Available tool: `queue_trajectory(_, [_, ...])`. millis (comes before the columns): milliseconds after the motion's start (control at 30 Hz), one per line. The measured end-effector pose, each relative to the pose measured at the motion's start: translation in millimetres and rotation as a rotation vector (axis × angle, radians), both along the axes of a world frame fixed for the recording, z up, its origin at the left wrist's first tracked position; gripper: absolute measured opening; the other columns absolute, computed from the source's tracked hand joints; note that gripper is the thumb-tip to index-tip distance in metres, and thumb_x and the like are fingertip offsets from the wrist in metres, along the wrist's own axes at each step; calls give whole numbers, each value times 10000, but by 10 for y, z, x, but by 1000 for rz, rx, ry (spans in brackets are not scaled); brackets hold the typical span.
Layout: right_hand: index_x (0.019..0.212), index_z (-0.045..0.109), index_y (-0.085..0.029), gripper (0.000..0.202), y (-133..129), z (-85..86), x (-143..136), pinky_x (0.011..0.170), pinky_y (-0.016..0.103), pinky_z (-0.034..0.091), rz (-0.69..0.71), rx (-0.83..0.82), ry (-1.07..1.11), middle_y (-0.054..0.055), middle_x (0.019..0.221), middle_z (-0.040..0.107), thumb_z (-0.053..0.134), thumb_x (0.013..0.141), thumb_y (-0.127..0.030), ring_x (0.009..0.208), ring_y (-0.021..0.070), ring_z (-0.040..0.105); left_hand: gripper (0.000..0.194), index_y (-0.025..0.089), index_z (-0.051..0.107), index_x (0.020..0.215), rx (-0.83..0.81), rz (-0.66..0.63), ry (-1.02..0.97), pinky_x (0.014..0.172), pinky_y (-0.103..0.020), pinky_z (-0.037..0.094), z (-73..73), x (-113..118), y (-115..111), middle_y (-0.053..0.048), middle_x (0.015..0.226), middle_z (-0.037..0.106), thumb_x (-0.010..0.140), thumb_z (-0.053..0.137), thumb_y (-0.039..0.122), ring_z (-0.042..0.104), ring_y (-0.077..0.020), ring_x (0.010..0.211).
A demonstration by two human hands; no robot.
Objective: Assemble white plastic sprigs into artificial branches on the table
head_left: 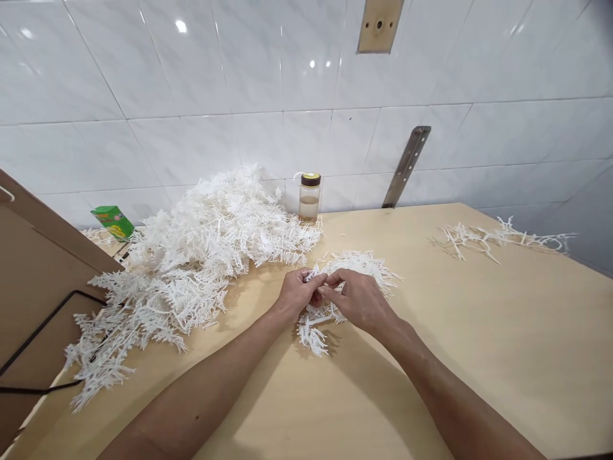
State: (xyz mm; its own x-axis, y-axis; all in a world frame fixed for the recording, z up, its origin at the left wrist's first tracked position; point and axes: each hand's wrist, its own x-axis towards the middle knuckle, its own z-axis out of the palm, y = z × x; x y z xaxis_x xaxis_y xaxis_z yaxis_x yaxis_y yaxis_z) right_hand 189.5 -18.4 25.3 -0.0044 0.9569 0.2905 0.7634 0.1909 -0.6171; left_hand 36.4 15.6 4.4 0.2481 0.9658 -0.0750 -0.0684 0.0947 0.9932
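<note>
My left hand (297,294) is closed around a white branched plastic sprig (313,338), whose feathery end hangs out below the fingers. Close against it, my right hand (357,297) pinches at the same spot, thumb and fingertips together; what lies between those fingertips is too small to make out. Just beyond both hands is a small heap of loose white sprig pieces (371,265), partly hidden by the right hand. A much larger pile of white branched sprigs (215,223) spreads over the table to the left.
Bare white stems (498,239) lie at the far right of the wooden table (479,332). A drink bottle (309,198) stands by the tiled wall. A green box (113,222) tilts behind the big pile. At left are a brown panel (43,268) and a black cable (43,329).
</note>
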Motion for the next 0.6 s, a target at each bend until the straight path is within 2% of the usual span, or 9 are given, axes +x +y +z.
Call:
queue_trajectory(133, [765,680,-229,146,-28,-24,-123,650,270,405,24,-60,-73,-12,755,714,572,833,-299,649,153,616,321,150,542,589,-28,32,-26,418,-201,405,-2,10,11,20,457,537,709,730,380,489,-90,406])
queue_trajectory(400, [739,649,-205,243,-33,-97,-160,610,274,328,16,1,-269,38,746,696,465,895,-233,653,162,589,283,147,570,622,-65,55,14,420,-219,431,-40,7,42,5,477,567,728,713,367,516,-106,397])
queue_trajectory(500, [682,622,-204,208,-31,-96,-205,583,265,321,-24,-40,-239,29,665,670,498,848,-212,604,155,569,280,151,566,632,-24,58,42,427,-222,438,-86,17,29,12,485,563,744,692,375,523,-110,410])
queue_trajectory(600, [634,604,-212,176,8,-87,-196,550,249,337,-101,-96,-125,16,608,655,521,789,-209,559,147,563,285,167,539,671,99,60,42,446,-221,446,-92,26,-15,24,523,576,752,684,399,530,-109,443])
